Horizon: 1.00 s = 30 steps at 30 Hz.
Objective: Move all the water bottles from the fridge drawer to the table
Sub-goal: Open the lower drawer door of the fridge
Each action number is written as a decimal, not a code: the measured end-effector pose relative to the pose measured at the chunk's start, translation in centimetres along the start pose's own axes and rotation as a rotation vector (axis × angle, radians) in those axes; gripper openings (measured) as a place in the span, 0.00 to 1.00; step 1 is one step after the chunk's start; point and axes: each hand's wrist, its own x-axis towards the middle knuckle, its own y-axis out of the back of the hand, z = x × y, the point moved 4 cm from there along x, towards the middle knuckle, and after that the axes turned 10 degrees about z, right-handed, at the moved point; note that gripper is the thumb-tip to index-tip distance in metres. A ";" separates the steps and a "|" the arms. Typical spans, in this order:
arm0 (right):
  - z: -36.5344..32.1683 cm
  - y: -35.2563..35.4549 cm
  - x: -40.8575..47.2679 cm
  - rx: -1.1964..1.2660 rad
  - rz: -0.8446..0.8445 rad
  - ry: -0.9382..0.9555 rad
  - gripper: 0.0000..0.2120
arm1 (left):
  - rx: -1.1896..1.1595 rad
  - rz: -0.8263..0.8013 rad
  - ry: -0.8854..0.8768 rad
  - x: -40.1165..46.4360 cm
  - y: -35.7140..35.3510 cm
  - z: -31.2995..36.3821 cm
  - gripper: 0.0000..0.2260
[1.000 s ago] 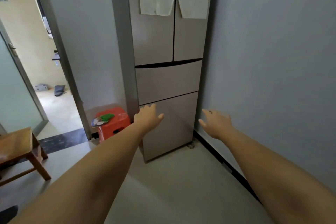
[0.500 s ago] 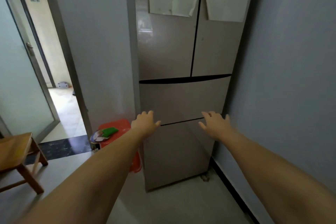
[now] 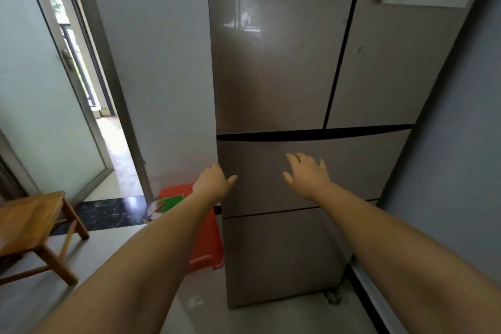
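Observation:
A tall beige fridge point(image 3: 284, 76) fills the middle of the view, all its doors closed. Its upper drawer point(image 3: 360, 165) sits below a dark gap, with a lower drawer point(image 3: 276, 255) under it. My left hand point(image 3: 212, 183) reaches out at the upper drawer's left edge, fingers relaxed and holding nothing. My right hand point(image 3: 307, 173) is stretched out in front of the upper drawer's face, fingers spread, empty. No water bottles are visible; the drawers hide their contents.
A red plastic stool point(image 3: 208, 233) with a green item point(image 3: 173, 201) on it stands left of the fridge. A wooden table point(image 3: 24, 222) is at the left edge. A doorway point(image 3: 103, 106) opens at the left. A grey wall point(image 3: 455, 171) flanks the fridge's right side.
I have come closer to the fridge, which now fills more of the view. Both hands have risen from the lower drawer's level to the upper drawer.

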 end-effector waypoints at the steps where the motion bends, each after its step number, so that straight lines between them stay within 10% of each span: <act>1: -0.3 -0.5 1.8 0.007 0.010 0.013 0.28 | -0.021 0.012 0.017 1.7 -0.2 -0.1 0.32; 6: -1.5 -2.8 8.3 0.017 -0.009 0.043 0.30 | -0.307 -0.011 0.101 8.5 -1.3 -0.6 0.37; 13: -1.3 -4.9 11.2 0.036 0.042 0.044 0.29 | -0.560 -0.036 0.130 11.8 -4.1 -0.9 0.20; 24: 0.0 -3.5 6.0 0.084 0.221 0.027 0.21 | -0.420 0.066 -0.073 3.7 -3.4 -1.3 0.22; 30: 3.0 -1.1 -2.1 0.225 0.270 -0.044 0.15 | 0.072 -0.071 -0.406 -7.0 -3.1 -0.8 0.30</act>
